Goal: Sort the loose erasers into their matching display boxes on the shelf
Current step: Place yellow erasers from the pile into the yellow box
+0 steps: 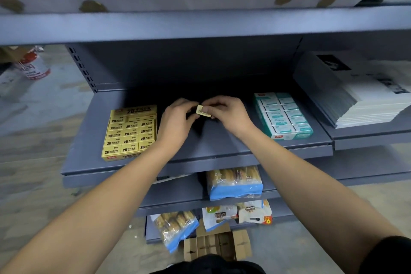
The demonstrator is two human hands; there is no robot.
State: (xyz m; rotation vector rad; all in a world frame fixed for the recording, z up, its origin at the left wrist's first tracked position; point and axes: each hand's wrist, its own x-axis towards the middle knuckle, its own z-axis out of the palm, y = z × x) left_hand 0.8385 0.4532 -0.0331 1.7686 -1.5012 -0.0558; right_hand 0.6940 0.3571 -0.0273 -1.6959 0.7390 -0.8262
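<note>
we see snack bags point(234, 181) on the lower shelves. above, over the grey shelf point(222, 142), our left hand point(175, 121) and right hand point(229, 113) both pinch one yellow eraser point(202, 111), between the yellow box point(130, 132) and the teal box point(283, 115).

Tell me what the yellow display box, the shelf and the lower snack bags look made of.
Yellow display box: likely printed cardboard, matte, with folded edges.
Shelf: looks like painted sheet metal, smooth grey-blue, with a thin bent front lip.
Snack bags: clear and blue plastic film, glossy and crinkled; contents show through.
</note>
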